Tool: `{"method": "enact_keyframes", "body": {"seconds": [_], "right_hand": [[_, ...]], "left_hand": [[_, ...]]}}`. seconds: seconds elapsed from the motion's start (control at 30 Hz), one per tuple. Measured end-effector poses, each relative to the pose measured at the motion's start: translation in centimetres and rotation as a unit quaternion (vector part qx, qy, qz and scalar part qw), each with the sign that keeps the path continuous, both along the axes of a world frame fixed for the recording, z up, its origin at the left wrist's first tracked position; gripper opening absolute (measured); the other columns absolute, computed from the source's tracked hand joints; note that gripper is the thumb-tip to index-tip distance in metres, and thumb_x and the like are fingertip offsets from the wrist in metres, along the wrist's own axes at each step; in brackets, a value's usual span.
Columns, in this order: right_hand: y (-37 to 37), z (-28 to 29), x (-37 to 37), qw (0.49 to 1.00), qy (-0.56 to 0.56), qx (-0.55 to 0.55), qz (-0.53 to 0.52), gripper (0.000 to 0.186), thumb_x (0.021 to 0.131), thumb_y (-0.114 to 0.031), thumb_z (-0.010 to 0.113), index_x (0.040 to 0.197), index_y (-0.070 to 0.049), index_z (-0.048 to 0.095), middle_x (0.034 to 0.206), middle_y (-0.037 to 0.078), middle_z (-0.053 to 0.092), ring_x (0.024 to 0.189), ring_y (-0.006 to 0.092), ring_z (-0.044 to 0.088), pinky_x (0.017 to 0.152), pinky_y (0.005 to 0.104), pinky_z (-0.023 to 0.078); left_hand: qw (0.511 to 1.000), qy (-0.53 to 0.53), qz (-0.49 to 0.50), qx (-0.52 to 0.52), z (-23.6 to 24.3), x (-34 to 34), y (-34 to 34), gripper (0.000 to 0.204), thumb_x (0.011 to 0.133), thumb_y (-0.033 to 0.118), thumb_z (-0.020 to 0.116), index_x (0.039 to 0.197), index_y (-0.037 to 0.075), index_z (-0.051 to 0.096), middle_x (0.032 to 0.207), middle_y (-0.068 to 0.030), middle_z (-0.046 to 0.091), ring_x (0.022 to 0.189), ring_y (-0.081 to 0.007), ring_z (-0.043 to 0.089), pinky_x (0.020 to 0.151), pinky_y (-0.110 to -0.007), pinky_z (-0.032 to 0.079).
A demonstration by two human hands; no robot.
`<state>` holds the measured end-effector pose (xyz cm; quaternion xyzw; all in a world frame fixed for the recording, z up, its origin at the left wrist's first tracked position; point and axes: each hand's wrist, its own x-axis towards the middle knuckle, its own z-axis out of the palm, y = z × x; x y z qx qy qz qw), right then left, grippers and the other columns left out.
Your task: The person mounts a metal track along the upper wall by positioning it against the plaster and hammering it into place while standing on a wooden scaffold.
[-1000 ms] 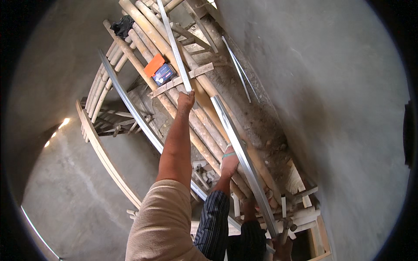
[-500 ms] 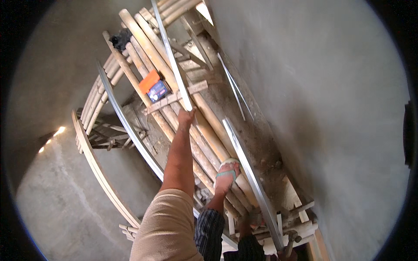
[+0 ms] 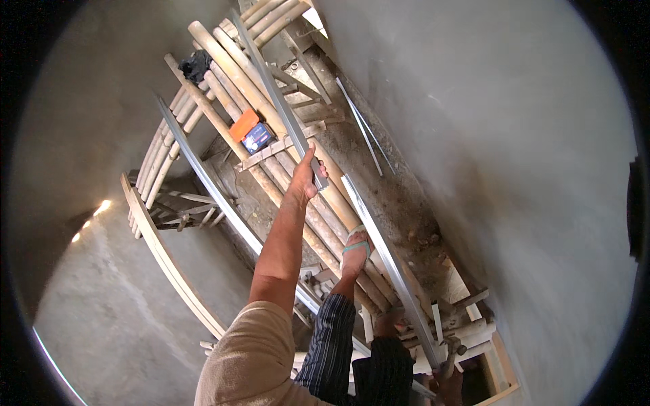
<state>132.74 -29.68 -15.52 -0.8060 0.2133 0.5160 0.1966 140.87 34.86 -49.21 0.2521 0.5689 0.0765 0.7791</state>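
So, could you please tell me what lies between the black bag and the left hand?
In the head view, an orange and blue box and a wooden crosspiece lie on bamboo poles between the black bag and left hand.

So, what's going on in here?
A person stands on a bamboo platform, left hand stretched forward and gripping the near end of a long metal strip. The right hand is at the near end of a second metal strip, by a hammer; its grip is too dark to make out.
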Motion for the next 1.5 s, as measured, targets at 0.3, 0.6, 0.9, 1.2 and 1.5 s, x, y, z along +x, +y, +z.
{"method": "enact_keyframes", "body": {"seconds": [0.3,0.6,0.9,1.2,1.5], "right_hand": [[-5.5,10.5,-1.1,0.984,-0.141,0.095,0.056,0.033,0.084,-0.023,0.083,0.092,0.001,0.062,0.078,0.008,0.062,0.071,0.0164,0.061,0.066,0.0381,0.050],[-7.5,21.3,-2.1,0.986,-0.088,0.124,-0.070,0.045,0.086,-0.028,0.082,0.109,0.007,0.069,0.084,0.012,0.072,0.073,0.0232,0.070,0.066,0.0388,0.054],[-10.9,28.0,-4.2,0.986,-0.106,0.096,-0.089,0.030,0.085,-0.022,0.081,0.101,0.002,0.074,0.080,0.007,0.072,0.073,0.0159,0.067,0.069,0.0369,0.054],[-15.3,30.0,-6.6,0.977,-0.154,0.136,-0.060,0.031,0.085,-0.024,0.080,0.099,0.003,0.076,0.081,0.007,0.073,0.072,0.0163,0.067,0.069,0.0362,0.054],[-14.2,32.6,-6.2,0.974,-0.156,0.161,-0.035,0.041,0.086,-0.031,0.083,0.105,0.003,0.072,0.086,0.007,0.071,0.077,0.0165,0.066,0.069,0.0359,0.052]], "left_hand": [[0.999,-0.044,0.019,0.013,16.0,4.0,-2.3,0.058,0.096,0.051,0.070,0.111,-0.003,0.054,0.097,-0.0146,0.065,0.081,-0.0294,0.069,0.071,-0.046,0.062],[0.993,-0.011,0.064,-0.099,29.1,6.4,-4.6,0.045,0.089,0.046,0.080,0.112,0.015,0.056,0.077,-0.0014,0.051,0.055,-0.0145,0.051,0.048,-0.030,0.050],[0.947,-0.250,0.113,-0.167,39.8,7.4,-6.0,0.037,0.095,0.038,0.075,0.074,0.017,0.051,0.057,0.0053,0.050,0.047,-0.0100,0.049,0.045,-0.023,0.045],[0.947,-0.276,0.136,-0.093,50.1,8.5,-7.3,0.036,0.097,0.036,0.072,0.077,0.018,0.048,0.056,0.0045,0.047,0.047,-0.0121,0.048,0.046,-0.027,0.046],[0.948,-0.289,0.120,-0.059,54.0,7.3,-7.2,0.042,0.093,0.041,0.077,0.073,0.019,0.047,0.054,0.0050,0.047,0.049,-0.0135,0.050,0.048,-0.028,0.044]]}}
